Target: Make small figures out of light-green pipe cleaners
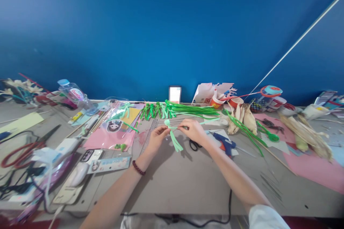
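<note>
Between my hands, above the middle of the table, is a small pale green pipe-cleaner figure with a round head at the top and several strands hanging down. My left hand pinches it from the left near the head. The fingers of my right hand are closed on a pale green strand that sticks out to the right. Just behind lies a row of small green pipe-cleaner figures, beside a bundle of long green pipe cleaners. Black-handled scissors lie partly hidden below my right hand.
On the right are a blue glue gun, dried corn husks and paper cups. To the left lie a clear plastic bag, a white computer mouse, large red-handled scissors and a water bottle. A blue wall rises behind.
</note>
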The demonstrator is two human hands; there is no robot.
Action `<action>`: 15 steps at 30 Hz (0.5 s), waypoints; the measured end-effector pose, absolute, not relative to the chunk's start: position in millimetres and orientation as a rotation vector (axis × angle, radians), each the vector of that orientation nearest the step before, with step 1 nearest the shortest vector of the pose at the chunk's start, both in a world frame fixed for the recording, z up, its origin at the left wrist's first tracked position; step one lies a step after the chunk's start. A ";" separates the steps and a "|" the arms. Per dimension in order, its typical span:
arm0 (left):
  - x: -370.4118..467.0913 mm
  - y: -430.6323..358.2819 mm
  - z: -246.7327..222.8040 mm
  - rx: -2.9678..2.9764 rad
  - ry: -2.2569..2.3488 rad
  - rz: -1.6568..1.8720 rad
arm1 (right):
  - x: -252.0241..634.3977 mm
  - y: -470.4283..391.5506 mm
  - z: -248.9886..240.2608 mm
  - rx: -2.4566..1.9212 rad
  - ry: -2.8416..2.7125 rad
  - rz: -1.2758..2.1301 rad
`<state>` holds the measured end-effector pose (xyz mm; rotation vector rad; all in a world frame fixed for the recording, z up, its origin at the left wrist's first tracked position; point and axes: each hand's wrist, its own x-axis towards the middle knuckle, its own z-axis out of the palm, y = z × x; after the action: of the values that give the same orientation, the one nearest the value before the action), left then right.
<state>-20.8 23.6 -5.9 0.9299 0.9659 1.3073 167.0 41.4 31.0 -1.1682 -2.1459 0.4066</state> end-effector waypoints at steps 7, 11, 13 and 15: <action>-23.4 24.7 -8.9 0.900 0.976 1.291 | 165.7 42.2 29.4 -1.151 -2.167 0.382; -22.7 23.4 -6.5 0.905 0.967 1.294 | 164.6 42.7 27.7 -1.153 -2.175 0.338; -22.1 23.2 -5.4 0.896 0.965 1.314 | 164.0 42.4 27.7 -1.154 -2.179 0.305; -21.5 23.3 -5.1 0.894 0.959 1.331 | 163.6 42.1 28.3 -1.151 -2.183 0.268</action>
<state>-21.5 23.3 -5.1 0.8942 0.9590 1.3307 163.6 42.1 28.3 -1.1505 -2.1828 0.2675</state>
